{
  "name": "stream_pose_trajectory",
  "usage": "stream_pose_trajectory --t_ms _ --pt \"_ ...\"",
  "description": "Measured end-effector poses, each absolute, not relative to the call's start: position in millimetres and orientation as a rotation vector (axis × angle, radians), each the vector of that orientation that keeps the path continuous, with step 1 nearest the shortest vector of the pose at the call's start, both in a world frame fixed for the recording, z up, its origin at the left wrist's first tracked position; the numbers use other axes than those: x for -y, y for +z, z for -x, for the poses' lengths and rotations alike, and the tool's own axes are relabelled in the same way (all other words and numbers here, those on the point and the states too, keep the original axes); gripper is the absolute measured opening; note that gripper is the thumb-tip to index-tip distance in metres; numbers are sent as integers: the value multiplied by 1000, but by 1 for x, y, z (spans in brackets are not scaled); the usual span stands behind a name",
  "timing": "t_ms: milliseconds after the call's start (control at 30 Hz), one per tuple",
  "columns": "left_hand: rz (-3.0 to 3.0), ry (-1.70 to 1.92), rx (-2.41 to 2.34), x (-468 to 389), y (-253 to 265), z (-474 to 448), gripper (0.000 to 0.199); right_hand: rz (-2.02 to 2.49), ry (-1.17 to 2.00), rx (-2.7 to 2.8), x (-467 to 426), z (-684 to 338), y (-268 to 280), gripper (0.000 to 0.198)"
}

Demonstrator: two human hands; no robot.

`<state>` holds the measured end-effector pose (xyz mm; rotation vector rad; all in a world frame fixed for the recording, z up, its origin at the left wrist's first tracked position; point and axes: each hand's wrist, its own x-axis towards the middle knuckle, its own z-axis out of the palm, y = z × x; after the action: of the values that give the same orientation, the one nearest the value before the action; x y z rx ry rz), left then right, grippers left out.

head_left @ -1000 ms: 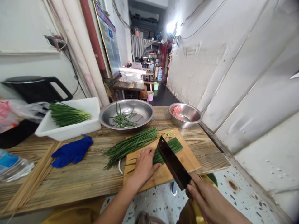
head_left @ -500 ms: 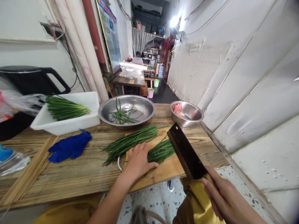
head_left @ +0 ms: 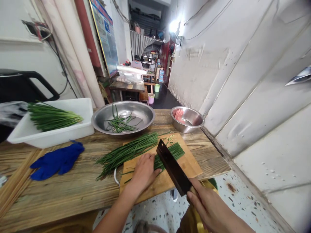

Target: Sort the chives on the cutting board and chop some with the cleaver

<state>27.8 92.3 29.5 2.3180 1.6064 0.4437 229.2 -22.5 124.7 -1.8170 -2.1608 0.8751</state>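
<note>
My right hand [head_left: 205, 200] is wrapped round the handle of a dark cleaver [head_left: 173, 168]. Its blade lies across a short bunch of green chives [head_left: 176, 151] on the wooden cutting board [head_left: 191, 163]. With fingers closed, my left hand [head_left: 145, 170] presses on the left end of that bunch, just left of the blade. A longer pile of chives [head_left: 131, 149] lies behind my left hand, partly on the board and partly on the table. Small cut bits [head_left: 171, 139] are scattered at the board's far edge.
Behind the board stand a wide steel basin [head_left: 145, 119] with chive pieces and a steel bowl [head_left: 194, 124] with pink meat. To the left are a white tub [head_left: 85, 124] of chives, a blue glove [head_left: 58, 160] and wooden skewers [head_left: 14, 181]. A person [head_left: 136, 63] is far back.
The cleaver has moved left and down, from the right end of the chive bunch to across its middle, near my left hand. The camera view has shifted slightly to the right.
</note>
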Motion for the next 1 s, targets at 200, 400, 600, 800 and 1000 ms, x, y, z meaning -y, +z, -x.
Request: stream_pose_trajectory --t_ms 200,400,600,800,1000 --pt "-2294 449 -1593 -92 27 -28 61 1873 892 2102 24 -226 129 25" --pt "-2313 495 -1548 -92 26 -27 44 1881 927 2159 21 -225 131 24" --pt "-2303 564 -1487 -95 21 -29 26 1819 970 2247 19 -220 132 20" --pt "-2297 545 -1449 -100 15 -29 14 1877 958 2269 26 -216 127 23" --pt "-2351 532 -1354 -105 14 -27 14 1830 803 2347 -3 -208 121 28"
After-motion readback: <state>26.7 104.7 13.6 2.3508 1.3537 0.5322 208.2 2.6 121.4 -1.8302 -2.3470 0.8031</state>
